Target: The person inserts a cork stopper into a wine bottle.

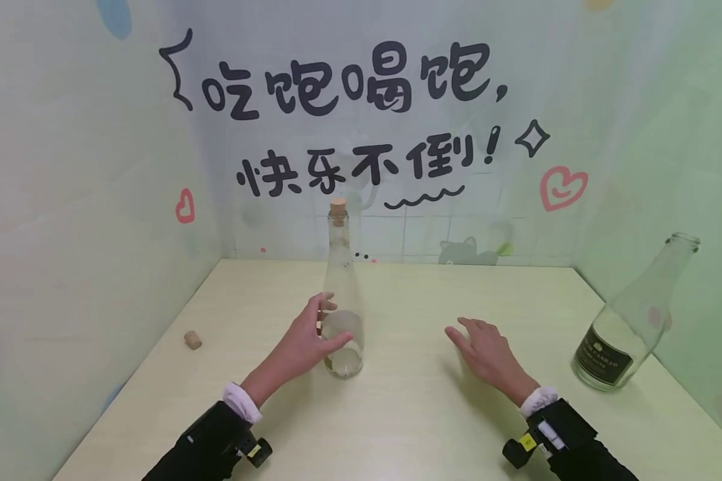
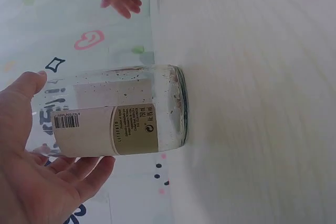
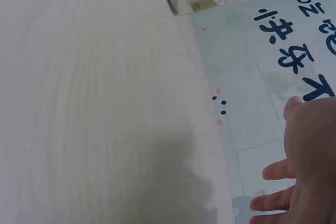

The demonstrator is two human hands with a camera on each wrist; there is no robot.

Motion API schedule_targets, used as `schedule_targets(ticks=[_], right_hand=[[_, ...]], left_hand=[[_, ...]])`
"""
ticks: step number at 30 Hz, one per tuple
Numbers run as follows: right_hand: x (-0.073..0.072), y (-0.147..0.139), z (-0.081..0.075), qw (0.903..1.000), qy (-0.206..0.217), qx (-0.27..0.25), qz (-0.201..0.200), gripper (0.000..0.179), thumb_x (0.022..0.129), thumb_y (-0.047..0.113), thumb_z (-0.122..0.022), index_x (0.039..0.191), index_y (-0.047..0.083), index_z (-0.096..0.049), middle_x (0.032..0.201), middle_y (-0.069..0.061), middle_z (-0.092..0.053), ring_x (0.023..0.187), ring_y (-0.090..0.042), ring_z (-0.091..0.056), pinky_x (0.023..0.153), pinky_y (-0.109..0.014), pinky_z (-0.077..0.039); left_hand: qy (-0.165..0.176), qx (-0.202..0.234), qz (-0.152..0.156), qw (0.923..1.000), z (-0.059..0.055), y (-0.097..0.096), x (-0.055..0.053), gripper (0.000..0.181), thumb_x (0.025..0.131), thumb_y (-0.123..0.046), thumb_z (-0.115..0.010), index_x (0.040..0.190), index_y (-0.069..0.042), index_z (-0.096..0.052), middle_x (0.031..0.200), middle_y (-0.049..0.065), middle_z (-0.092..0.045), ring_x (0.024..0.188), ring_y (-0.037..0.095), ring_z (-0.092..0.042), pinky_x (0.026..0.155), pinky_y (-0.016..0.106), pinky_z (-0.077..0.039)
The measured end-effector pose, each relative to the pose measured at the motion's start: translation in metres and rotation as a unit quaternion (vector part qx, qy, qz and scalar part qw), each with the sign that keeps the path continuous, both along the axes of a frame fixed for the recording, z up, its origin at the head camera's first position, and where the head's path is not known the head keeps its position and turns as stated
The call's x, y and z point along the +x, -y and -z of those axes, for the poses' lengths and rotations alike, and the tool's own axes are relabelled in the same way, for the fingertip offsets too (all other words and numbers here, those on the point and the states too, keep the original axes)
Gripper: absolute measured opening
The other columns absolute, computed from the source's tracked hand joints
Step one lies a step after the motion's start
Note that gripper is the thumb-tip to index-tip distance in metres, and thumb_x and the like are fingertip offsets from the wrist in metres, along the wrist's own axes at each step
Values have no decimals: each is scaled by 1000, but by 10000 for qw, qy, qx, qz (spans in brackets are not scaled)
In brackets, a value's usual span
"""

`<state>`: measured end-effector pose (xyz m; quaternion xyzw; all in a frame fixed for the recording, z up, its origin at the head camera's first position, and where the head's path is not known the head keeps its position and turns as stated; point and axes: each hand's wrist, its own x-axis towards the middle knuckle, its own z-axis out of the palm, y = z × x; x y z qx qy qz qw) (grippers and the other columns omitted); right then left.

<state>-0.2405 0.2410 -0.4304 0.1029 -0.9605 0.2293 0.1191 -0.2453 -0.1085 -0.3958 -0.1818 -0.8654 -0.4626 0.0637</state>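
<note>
A tall clear glass bottle [image 1: 343, 280] with a cork stopper [image 1: 337, 208] in its mouth stands upright near the middle of the table. My left hand [image 1: 303, 337] holds it low on the body, thumb on the near side and fingers curving round the left and far side. A beige label [image 2: 136, 129] with a barcode shows in the left wrist view. My right hand [image 1: 487, 351] hovers over the table, away from the bottle, fingers loosely spread, holding nothing. Out to the right leans an uncorked clear bottle [image 1: 644, 294] with a dark label.
A loose cork [image 1: 192, 339] lies on the pale wooden table [image 1: 397, 427] at the left. Printed cloth walls [image 1: 84, 200] enclose the table at the back and on both sides. The uncorked bottle is close to the right wall.
</note>
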Motion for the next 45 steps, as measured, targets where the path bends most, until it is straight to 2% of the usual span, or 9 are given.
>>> schedule_targets(ticks=[5,15,19,25,31,36,40,45], right_hand=[[-2,-12,1,9999,71,9,122,73,99,55,-34,132,-8,-52,130,-28,-52,120,-50,-44,95,-63,-32],[-3,-26,5,9994,169,-69,287,75,99,55,-35,134,-11,-47,129,-33,-51,119,-52,-44,91,-65,-34],[-5,-30,7,9991,138,-247,322,78,98,55,-37,138,-11,-40,125,-34,-52,118,-51,-45,91,-65,-34],[-8,-35,9,9983,-9,-436,380,78,98,55,-39,142,-10,-33,118,-34,-55,112,-49,-49,88,-64,-36],[-9,-39,12,9984,53,-408,396,79,98,54,-38,142,-11,-33,114,-34,-57,112,-50,-50,88,-64,-37],[-6,-41,10,9980,146,-443,427,80,97,56,-37,142,-10,-32,112,-32,-59,114,-49,-49,89,-64,-35],[-5,-42,10,9981,109,-463,394,78,98,54,-39,142,-10,-33,110,-31,-59,111,-48,-51,88,-63,-37],[-4,-43,10,9980,134,-503,372,78,98,54,-39,142,-10,-33,121,-34,-53,114,-49,-48,88,-64,-36]], left_hand=[[34,6,-177,9998,0,19,-14,88,78,-46,-75,147,-13,-30,132,7,-49,112,24,-52,80,35,-50],[128,-81,-608,9980,-1,58,-45,90,80,-45,-73,148,-8,-26,137,14,-45,124,36,-44,93,49,-44],[126,-141,-797,9966,0,75,-56,91,83,-43,-71,149,-5,-22,139,16,-43,127,40,-40,96,52,-41],[144,-128,-1086,9939,2,103,-71,97,83,-49,-68,151,-4,-15,143,19,-37,131,41,-34,97,53,-39],[65,-147,-1352,9907,4,130,-82,100,85,-52,-65,153,-4,-9,145,23,-32,131,43,-31,98,56,-37],[13,-34,-1586,9873,4,150,-86,103,84,-54,-64,153,-4,-7,144,24,-31,130,45,-32,97,58,-34],[-46,107,-1714,9851,6,160,-88,104,83,-53,-65,153,-3,-7,144,25,-31,129,45,-32,96,58,-35],[-90,142,-1772,9840,8,166,-90,104,84,-54,-63,153,-2,-6,145,26,-29,129,46,-31,97,57,-34]])
